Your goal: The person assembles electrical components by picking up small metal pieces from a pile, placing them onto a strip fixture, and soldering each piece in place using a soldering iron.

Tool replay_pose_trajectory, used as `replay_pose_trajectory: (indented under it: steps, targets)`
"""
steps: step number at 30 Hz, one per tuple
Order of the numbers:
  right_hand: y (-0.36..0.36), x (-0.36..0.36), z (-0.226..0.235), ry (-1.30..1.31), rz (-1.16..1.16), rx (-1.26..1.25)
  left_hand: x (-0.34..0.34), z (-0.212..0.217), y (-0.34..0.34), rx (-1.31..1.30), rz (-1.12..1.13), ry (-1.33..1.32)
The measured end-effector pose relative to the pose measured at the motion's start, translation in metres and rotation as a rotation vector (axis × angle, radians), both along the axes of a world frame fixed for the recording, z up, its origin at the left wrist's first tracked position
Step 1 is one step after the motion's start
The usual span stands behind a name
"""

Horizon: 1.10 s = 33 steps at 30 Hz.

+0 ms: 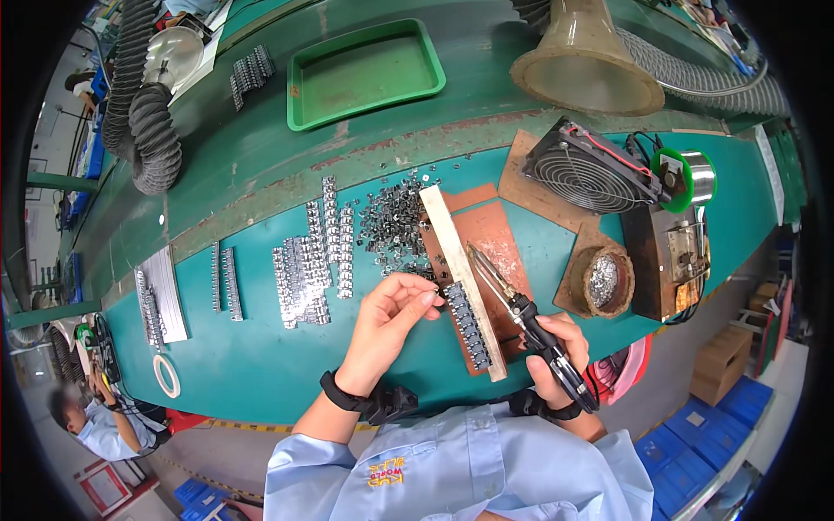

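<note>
My right hand (560, 352) is wrapped round the black handle of a soldering iron (530, 317), its metal tip pointing away over a brown board (495, 243). My left hand (391, 317) pinches thumb and forefinger together by the upper end of a row of black parts (467, 326); whatever is in the pinch is too small to name. That row lies along a pale wooden bar (460, 269), which rests on the brown board. Just beyond my left hand is a heap of small loose metal pieces (400, 217).
Several strips of metal-and-black parts (300, 278) lie left. A green tray (365, 74) sits at the back. To the right stand a fan (591, 169), a solder reel (699, 178) and a round dish of silvery bits (605, 280). A fume funnel (586, 69) hangs above. Tape roll (167, 375) lies far left.
</note>
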State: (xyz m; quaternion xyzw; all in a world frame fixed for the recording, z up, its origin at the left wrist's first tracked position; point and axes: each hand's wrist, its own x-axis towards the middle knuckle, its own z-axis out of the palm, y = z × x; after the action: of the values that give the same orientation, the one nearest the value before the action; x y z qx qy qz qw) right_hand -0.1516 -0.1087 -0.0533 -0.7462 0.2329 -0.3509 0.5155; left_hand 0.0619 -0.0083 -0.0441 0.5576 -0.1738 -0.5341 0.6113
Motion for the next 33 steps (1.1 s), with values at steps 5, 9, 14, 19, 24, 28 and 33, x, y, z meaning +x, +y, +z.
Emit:
replay_pose_trajectory:
  steps: [5,9,14,19,24,28,33]
  targets:
    - [-0.0008,0.0021,0.0005,-0.018,-0.010,0.007,-0.0044,0.0000,-0.0025,-0.017,0.026,-0.012]
    - [-0.0016,0.0025,0.0007,-0.025,0.005,0.013,-0.0055,0.0016,-0.0019,0.007,0.032,-0.042]
    - [-0.0022,0.0036,0.0032,-0.024,0.014,0.024,-0.0064,-0.0008,-0.0034,-0.003,0.038,-0.077]
    - [-0.0021,0.0069,0.0054,-0.053,-0.011,0.050,-0.0070,0.0001,-0.0048,0.018,0.040,-0.078]
    - [-0.0032,0.0072,0.0055,-0.063,-0.014,0.057,-0.0067,0.0005,-0.0064,0.039,0.025,-0.033]
    - [-0.0030,0.0057,0.0060,-0.059,-0.014,0.053,-0.0081,0.0006,-0.0075,0.037,0.029,0.012]
    - [-0.0028,0.0052,0.0064,-0.077,-0.010,0.053,-0.0072,0.0007,-0.0060,0.044,0.037,0.050]
